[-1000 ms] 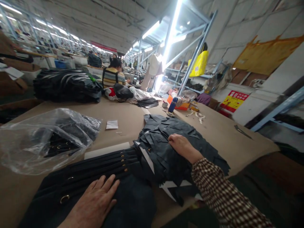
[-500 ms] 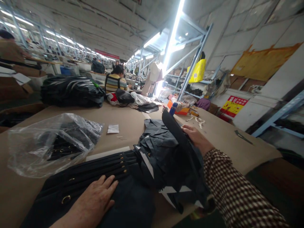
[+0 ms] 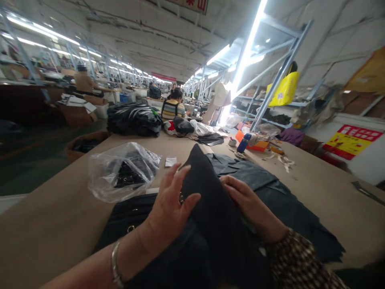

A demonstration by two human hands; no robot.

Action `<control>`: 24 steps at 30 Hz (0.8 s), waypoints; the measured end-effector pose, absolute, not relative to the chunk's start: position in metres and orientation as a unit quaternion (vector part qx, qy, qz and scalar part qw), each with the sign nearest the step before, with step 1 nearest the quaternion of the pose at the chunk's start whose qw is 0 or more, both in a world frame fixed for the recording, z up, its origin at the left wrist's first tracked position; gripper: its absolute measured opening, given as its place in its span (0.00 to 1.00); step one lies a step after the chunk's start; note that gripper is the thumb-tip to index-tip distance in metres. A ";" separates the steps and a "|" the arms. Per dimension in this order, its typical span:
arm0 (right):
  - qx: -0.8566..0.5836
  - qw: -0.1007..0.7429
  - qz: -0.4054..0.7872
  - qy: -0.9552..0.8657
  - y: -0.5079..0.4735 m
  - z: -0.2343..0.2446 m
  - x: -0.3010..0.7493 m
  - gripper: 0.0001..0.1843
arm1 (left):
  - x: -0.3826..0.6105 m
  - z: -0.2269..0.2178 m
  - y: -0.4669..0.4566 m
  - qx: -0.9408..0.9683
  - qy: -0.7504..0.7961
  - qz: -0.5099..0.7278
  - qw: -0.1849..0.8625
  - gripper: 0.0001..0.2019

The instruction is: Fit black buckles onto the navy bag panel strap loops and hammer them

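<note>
A dark fabric piece (image 3: 207, 200) stands raised in front of me, its pointed top edge up. My right hand (image 3: 246, 200) pinches its right side between thumb and fingers. At its left side is my left hand (image 3: 174, 200), fingers apart and thumb out, close to the fabric; whether it touches cannot be told. Beneath and left of it lies a stack of dark pieces with gold rings (image 3: 132, 220), partly covered by my left forearm. To the right, a spread pile of dark cut fabric (image 3: 270, 192) lies flat on the table.
On the brown-covered table (image 3: 60, 216) lie a clear plastic bag (image 3: 105, 176) with dark ringed pieces inside, a small white paper (image 3: 171, 161), a blue bottle-like object (image 3: 243, 143) and an orange box (image 3: 255, 145). A dark fabric heap (image 3: 132, 118) sits at the far edge. A person (image 3: 174, 106) sits beyond.
My right hand has brought the dark fabric piece leftward over the ringed stack. My left hand has risen off that stack to the piece's side. The camera view has turned left.
</note>
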State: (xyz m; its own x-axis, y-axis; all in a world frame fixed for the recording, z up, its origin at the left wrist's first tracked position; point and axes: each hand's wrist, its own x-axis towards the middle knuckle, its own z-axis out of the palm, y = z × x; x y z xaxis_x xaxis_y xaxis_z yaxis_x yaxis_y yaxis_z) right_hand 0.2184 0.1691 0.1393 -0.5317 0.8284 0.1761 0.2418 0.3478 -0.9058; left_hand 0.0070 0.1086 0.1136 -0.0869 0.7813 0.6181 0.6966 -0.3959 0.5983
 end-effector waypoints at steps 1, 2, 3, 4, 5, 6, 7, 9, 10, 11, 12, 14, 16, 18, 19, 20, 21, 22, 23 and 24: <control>-0.325 0.296 0.434 -0.787 0.166 0.140 0.213 0.11 | 0.001 0.115 0.117 0.646 0.566 0.509 0.055 0.32; -0.298 0.273 0.410 -0.818 0.163 0.140 0.208 0.10 | -0.006 0.116 0.125 0.621 0.579 0.522 0.083 0.36; -0.281 0.259 0.381 -0.842 0.160 0.140 0.205 0.09 | -0.012 0.117 0.132 0.600 0.586 0.530 0.128 0.38; -0.275 0.253 0.349 -0.859 0.158 0.139 0.201 0.09 | -0.018 0.117 0.137 0.580 0.587 0.534 0.186 0.37; -0.276 0.252 0.318 -0.871 0.157 0.139 0.198 0.08 | -0.022 0.117 0.140 0.560 0.584 0.533 0.247 0.36; -0.280 0.254 0.289 -0.880 0.157 0.137 0.196 0.08 | -0.025 0.115 0.141 0.542 0.579 0.531 0.300 0.34; -0.286 0.258 0.266 -0.884 0.157 0.136 0.195 0.08 | -0.027 0.113 0.141 0.524 0.576 0.530 0.335 0.33; -0.301 0.270 0.238 -0.883 0.160 0.133 0.193 0.08 | -0.031 0.105 0.139 0.495 0.577 0.543 0.357 0.29; -0.312 0.278 0.230 -0.879 0.162 0.131 0.194 0.08 | -0.033 0.100 0.138 0.489 0.575 0.552 0.354 0.26; -0.321 0.287 0.224 -0.875 0.165 0.130 0.195 0.08 | -0.036 0.096 0.137 0.489 0.571 0.562 0.347 0.22; -0.330 0.295 0.216 -0.871 0.168 0.129 0.196 0.08 | -0.040 0.094 0.136 0.496 0.569 0.565 0.334 0.18; -0.335 0.302 0.188 -0.872 0.174 0.129 0.199 0.08 | -0.050 0.094 0.134 0.525 0.582 0.550 0.288 0.13; -0.337 0.302 0.142 -0.881 0.180 0.129 0.201 0.08 | -0.058 0.105 0.131 0.557 0.623 0.508 0.207 0.11; -0.348 0.306 0.098 -0.881 0.184 0.127 0.201 0.08 | -0.060 0.123 0.126 0.579 0.666 0.457 0.114 0.11; -0.358 0.317 0.082 -0.875 0.185 0.125 0.201 0.07 | -0.058 0.133 0.121 0.591 0.676 0.435 0.069 0.11; -0.370 0.338 0.071 -0.863 0.185 0.123 0.199 0.07 | -0.052 0.143 0.114 0.603 0.678 0.420 0.024 0.12; -0.382 0.367 0.070 -0.845 0.185 0.119 0.198 0.07 | -0.044 0.152 0.106 0.616 0.671 0.412 -0.013 0.12; -0.394 0.404 0.079 -0.822 0.184 0.115 0.196 0.08 | -0.034 0.158 0.097 0.635 0.656 0.407 -0.031 0.12; -0.398 0.435 0.106 -0.800 0.182 0.110 0.195 0.08 | -0.022 0.163 0.087 0.658 0.633 0.407 -0.034 0.13; -0.396 0.456 0.142 -0.784 0.181 0.106 0.194 0.09 | -0.009 0.165 0.077 0.691 0.601 0.401 -0.002 0.12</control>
